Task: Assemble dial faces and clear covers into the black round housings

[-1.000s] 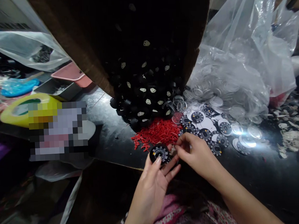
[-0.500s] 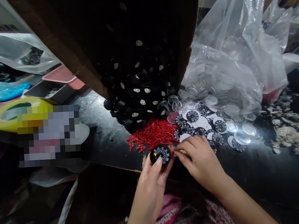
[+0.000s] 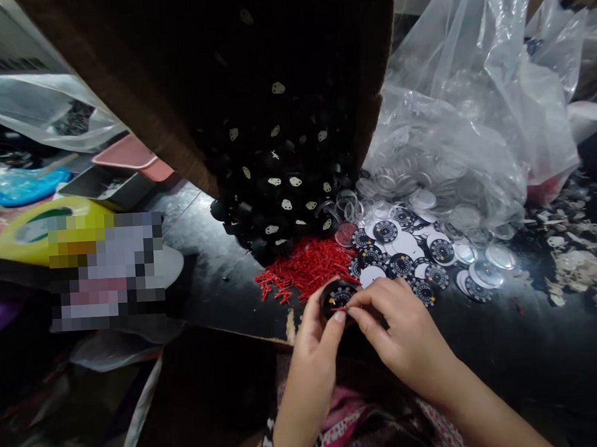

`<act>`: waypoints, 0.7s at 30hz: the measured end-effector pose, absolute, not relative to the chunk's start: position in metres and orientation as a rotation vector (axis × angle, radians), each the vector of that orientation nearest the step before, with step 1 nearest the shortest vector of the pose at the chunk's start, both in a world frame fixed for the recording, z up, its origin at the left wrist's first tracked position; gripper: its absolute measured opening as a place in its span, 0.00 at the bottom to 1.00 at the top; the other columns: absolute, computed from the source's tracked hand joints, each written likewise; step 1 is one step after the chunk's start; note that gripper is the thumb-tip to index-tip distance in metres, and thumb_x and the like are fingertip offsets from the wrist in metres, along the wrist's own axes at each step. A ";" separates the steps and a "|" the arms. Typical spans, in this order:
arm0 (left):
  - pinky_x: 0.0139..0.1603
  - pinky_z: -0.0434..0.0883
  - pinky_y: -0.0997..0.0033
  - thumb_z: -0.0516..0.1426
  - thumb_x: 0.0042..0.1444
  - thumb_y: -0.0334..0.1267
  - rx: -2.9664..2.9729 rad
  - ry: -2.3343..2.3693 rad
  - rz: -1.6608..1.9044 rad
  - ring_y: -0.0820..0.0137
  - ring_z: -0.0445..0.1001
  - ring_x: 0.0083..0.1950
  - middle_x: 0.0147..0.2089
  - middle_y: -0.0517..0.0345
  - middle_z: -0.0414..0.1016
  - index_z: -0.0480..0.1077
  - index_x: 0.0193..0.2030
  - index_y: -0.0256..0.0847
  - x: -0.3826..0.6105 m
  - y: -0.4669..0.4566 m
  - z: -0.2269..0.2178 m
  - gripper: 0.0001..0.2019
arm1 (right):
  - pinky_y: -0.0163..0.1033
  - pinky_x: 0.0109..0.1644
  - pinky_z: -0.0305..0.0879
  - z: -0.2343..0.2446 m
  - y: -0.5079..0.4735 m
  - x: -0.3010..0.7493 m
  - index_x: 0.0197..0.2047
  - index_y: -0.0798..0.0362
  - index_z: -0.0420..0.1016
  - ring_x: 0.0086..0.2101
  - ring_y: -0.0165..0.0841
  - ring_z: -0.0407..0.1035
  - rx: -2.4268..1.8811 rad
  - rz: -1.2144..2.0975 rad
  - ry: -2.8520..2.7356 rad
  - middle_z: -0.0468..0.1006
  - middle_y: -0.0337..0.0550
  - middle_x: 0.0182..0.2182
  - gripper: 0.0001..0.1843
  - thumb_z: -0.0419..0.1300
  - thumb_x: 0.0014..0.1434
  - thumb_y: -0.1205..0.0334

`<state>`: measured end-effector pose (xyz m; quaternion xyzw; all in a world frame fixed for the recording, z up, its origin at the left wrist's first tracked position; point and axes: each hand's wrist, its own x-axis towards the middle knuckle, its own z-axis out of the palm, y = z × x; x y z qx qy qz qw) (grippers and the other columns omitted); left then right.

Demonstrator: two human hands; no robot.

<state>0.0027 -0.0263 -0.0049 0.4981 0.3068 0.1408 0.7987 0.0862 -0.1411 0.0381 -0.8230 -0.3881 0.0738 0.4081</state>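
Note:
My left hand [image 3: 312,353] is closed around a small black round gauge [image 3: 336,292] with a white-marked dial face, tilted toward me. At that dial, the fingertips of my right hand [image 3: 404,328] pinch a thin red pointer [image 3: 339,309] lying across the face. Whether the pointer is seated on the dial is hard to make out. Just beyond my hands is a heap of red pointers [image 3: 306,271]. Printed dial discs [image 3: 401,266], some white side up, are spread beside it to the right.
A cardboard box [image 3: 184,143] spills black cases [image 3: 258,222] onto the dark table. Clear round covers [image 3: 423,173] pour from a plastic bag [image 3: 475,61]. Pale flat parts [image 3: 583,265] lie at right. A yellow tape roll [image 3: 9,242], pink tray [image 3: 135,155] and grey tray [image 3: 109,183] stand left.
My left hand has turned the gauge and moved it slightly right and up, its thumb shifting off the dial's centre. My right hand has brought the red pointer over the dial face.

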 end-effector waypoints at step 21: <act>0.52 0.72 0.77 0.57 0.60 0.35 1.570 0.484 0.367 0.72 0.78 0.51 0.51 0.66 0.80 0.70 0.50 0.53 -0.017 -0.031 0.015 0.12 | 0.39 0.43 0.58 0.046 -0.154 0.070 0.32 0.50 0.64 0.39 0.34 0.68 -1.973 0.303 -0.883 0.76 0.39 0.36 0.08 0.55 0.63 0.70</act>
